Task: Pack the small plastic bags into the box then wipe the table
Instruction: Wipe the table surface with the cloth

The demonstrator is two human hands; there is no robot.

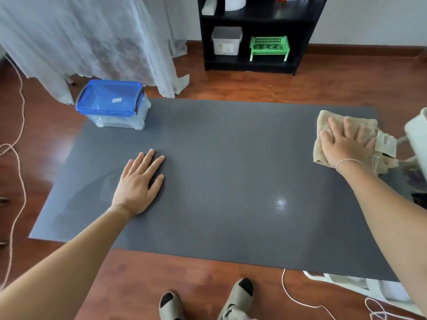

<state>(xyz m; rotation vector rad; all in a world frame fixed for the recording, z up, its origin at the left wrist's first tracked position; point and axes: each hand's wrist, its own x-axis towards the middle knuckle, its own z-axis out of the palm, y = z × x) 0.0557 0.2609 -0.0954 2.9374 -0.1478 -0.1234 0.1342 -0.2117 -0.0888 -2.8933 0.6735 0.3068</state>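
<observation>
A clear plastic box (111, 105) with a blue lid stands shut at the far left corner of the dark grey table top (231, 169). No small plastic bags show outside it. My left hand (138, 181) lies flat on the table, fingers spread, holding nothing. My right hand (346, 144) presses flat on a beige cloth (323, 125) near the table's right edge; part of the cloth hangs off past my wrist.
A black shelf (258, 63) with a white tub (226, 40) and a green basket (269, 47) stands behind the table. A white lace curtain (97, 42) hangs at the back left. Cords trail on the wooden floor (231, 84). A white object (418, 135) sits at the right edge.
</observation>
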